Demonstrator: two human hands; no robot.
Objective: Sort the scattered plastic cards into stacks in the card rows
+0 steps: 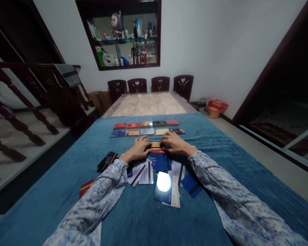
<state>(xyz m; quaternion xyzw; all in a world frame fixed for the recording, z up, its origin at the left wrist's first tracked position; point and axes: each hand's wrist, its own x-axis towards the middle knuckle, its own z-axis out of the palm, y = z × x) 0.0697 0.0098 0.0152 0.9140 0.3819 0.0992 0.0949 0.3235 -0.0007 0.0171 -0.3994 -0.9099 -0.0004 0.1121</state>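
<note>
A small group of gold and red cards [157, 146] lies between my hands near the middle of the blue cloth. My left hand [140, 148] holds its left end with bent fingers, and my right hand [174, 142] grips the right end from above. Fingers hide the ends of these cards. Just below them, blue cards [162, 163] lie in a loose heap. White cards with dark stripes [146, 174] are fanned under my left wrist. Nearest me, a shiny blue card [164, 188] overlaps a beige card [176, 198].
Two rows of neat card stacks [146, 132] stand beyond my hands. Black cards [107, 161] and a red card [86, 188] lie left, a blue card [192, 185] right. The blue cloth [74, 164] covers the near part of the table; chairs [160, 83] line the far end.
</note>
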